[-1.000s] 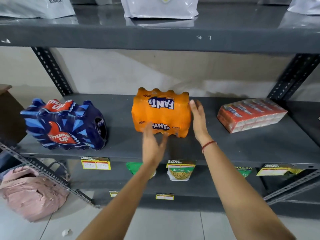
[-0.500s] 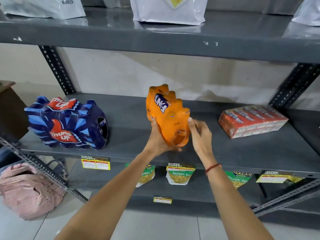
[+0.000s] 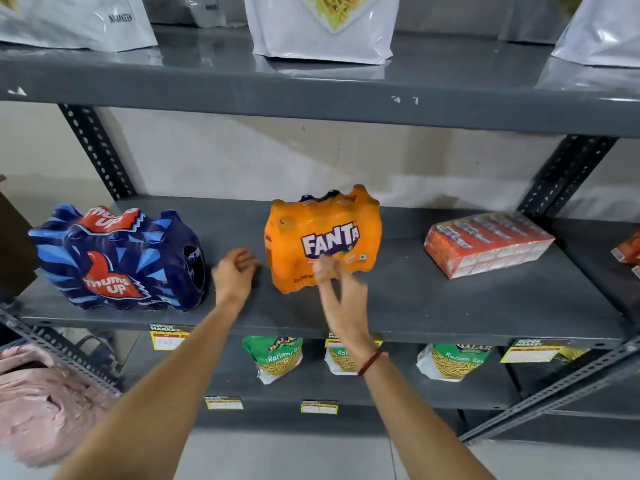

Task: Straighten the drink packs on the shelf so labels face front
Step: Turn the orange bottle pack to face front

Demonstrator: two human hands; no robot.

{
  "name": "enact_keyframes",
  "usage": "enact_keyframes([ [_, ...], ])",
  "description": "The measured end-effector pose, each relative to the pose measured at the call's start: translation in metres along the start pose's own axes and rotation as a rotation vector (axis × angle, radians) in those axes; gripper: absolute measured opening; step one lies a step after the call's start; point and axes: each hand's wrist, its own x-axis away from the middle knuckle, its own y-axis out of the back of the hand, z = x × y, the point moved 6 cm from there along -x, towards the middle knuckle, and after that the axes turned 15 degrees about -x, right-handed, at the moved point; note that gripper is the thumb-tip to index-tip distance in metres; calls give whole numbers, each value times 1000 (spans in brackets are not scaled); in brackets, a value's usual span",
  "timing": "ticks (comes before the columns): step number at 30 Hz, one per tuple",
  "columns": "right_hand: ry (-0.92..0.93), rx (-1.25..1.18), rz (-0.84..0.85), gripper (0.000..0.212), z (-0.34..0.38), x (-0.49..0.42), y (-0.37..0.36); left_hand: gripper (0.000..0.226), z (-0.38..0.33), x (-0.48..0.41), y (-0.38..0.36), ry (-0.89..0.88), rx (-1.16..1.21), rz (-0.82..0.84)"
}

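The grey shelf runs wide under both my hands, with the upper shelf overhead carrying white bags. Off to the left of my left hand sits the blue pack, near the front edge, its label facing me. Straight ahead of my right hand stands the orange pack, upright, its label facing front. Well off to the right lies the red carton pack, flat and angled. Below my wrists, green snack bags hang on the lower level behind yellow price tags.

My left hand hovers in the gap between the blue and orange packs, fingers loosely curled, holding nothing. My right hand is blurred just in front of the orange pack's lower face, fingers apart and pointing up; I cannot tell whether the tips touch the wrap. A red thread circles that wrist.

Bare shelf lies between the orange and red packs, and in a strip along the front edge.
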Motion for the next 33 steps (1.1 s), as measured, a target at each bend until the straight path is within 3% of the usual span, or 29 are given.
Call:
enact_keyframes([
  [2,-13,22,-167,54,-4,-24,28,37,-3,23,4,37,6,-145],
  [4,-72,53,-263,55,-13,-50,55,51,-18,39,-6,-41,77,-63],
  [7,-338,0,-176,87,-39,-77,65,66,-32,43,-30,-133,134,139],
  [9,-412,-48,-83,82,-50,-78,60,74,-30,36,-36,-106,80,136],
  [12,-382,-26,-119,69,-53,-73,59,71,-27,27,-34,-101,26,123],
  [16,-301,25,-183,67,-50,-58,59,64,-23,17,-30,-84,34,154],
  [27,-236,28,-153,61,-39,-17,64,53,-11,56,-11,-134,83,109],
  [33,-222,18,-161,61,-32,6,66,60,0,78,-5,-116,90,120],
])
